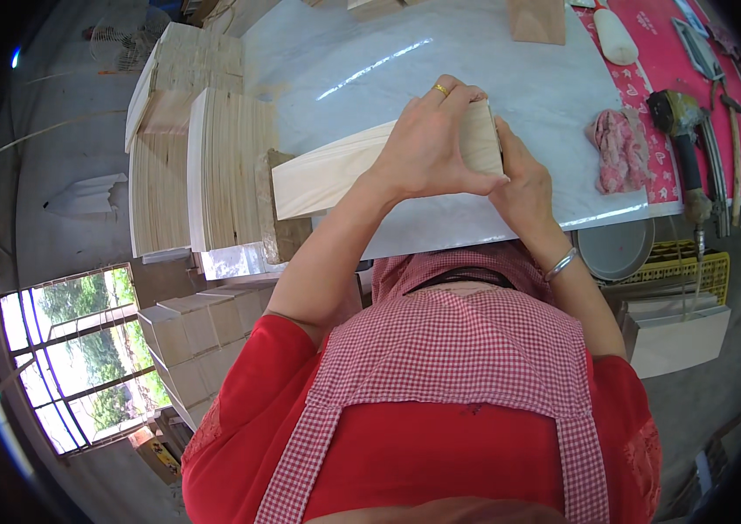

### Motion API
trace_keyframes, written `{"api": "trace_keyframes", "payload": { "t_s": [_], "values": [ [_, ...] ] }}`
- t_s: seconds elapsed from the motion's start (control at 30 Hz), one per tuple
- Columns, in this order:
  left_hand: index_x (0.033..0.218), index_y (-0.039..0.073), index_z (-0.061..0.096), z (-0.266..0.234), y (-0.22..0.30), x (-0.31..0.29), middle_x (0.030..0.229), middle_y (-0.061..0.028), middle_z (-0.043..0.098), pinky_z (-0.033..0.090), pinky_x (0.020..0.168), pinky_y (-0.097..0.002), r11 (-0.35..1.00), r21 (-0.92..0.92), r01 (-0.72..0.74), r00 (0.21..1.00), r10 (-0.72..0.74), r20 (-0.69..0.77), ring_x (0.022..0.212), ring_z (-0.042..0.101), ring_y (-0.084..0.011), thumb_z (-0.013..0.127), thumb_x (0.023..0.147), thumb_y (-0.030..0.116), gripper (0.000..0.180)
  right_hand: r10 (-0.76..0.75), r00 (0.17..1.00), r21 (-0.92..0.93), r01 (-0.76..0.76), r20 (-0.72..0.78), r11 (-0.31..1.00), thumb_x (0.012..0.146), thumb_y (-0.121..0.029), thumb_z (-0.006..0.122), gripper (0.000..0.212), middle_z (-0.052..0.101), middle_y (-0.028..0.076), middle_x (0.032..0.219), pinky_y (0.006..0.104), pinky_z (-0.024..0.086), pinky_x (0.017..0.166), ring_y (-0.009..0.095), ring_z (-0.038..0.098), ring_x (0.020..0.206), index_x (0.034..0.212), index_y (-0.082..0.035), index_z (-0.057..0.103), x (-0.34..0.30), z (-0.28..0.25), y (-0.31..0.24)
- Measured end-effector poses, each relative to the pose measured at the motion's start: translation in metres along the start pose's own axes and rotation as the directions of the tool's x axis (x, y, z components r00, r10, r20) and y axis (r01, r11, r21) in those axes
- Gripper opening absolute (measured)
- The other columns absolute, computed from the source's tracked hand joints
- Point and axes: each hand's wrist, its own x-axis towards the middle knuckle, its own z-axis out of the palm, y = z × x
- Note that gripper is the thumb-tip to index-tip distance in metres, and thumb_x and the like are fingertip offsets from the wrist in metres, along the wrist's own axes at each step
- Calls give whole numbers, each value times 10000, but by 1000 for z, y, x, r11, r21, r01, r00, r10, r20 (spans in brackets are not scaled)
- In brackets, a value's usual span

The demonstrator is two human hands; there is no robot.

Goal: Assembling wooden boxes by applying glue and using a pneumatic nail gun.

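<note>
A long pale wooden board (331,170) lies across the front of the covered table, and I cannot tell if it is one piece or several. My left hand (423,144) grips it near its right end, the thumb on the near edge and the fingers over the far edge. Against that right end my right hand (523,183) presses, its thumb close to the left thumb and its fingers along the end face, partly hidden. The board's left end rests by a rough wooden block (287,229).
Tall stacks of thin wooden boards (235,166) stand at the left. A nail gun (676,122), a pink cloth (622,150), a white bottle (615,37) and a hammer (735,157) lie at the right. At the far edge sits a brown wooden piece (536,19). A yellow crate (707,271) stands below.
</note>
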Motion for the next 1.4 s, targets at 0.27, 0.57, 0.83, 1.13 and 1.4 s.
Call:
{"api": "trace_keyframes", "payload": {
  "t_s": [0.27,0.57,0.83,1.13,1.4],
  "values": [
    [1226,-32,549,0,-2,0,1160,-164,563,499,903,-409,1000,5,3,1000,-3,5,1046,590,-351,876,531,372,868,1,1000,-19,-1,14,1000,738,-40,705,742,649,161,1029,432,550,643,357,674,801,1421,-16,417,0,0,-2],
    [1216,-27,549,1,-4,3,1154,-161,564,499,886,-412,1000,-5,21,999,-21,28,1037,591,-352,880,518,375,871,-6,1000,-15,6,9,1000,735,-39,710,751,642,157,1027,428,554,663,356,671,816,1424,-16,413,1,1,0],
    [1209,-8,544,6,-8,0,1127,-158,562,483,867,-425,1000,20,9,1000,-9,-2,1004,586,-353,872,500,356,862,57,966,370,-151,254,917,677,-161,842,976,544,139,1094,384,530,789,306,618,911,1502,-42,336,18,-37,-10],
    [1210,-1,539,6,-5,0,1130,-156,559,457,846,-415,999,18,26,1000,-26,17,1000,585,-342,878,483,387,891,-124,899,555,-147,421,819,653,-115,857,900,472,42,1018,276,451,723,161,486,786,1455,-58,453,29,-84,-24],
    [1209,4,534,6,-8,3,1097,-160,562,471,837,-418,999,27,-25,1000,25,-7,983,582,-345,894,495,399,892,-4,999,451,19,-35,892,726,17,761,538,558,87,999,277,477,663,168,568,744,1245,-14,621,-11,-58,-16]
  ]
}}
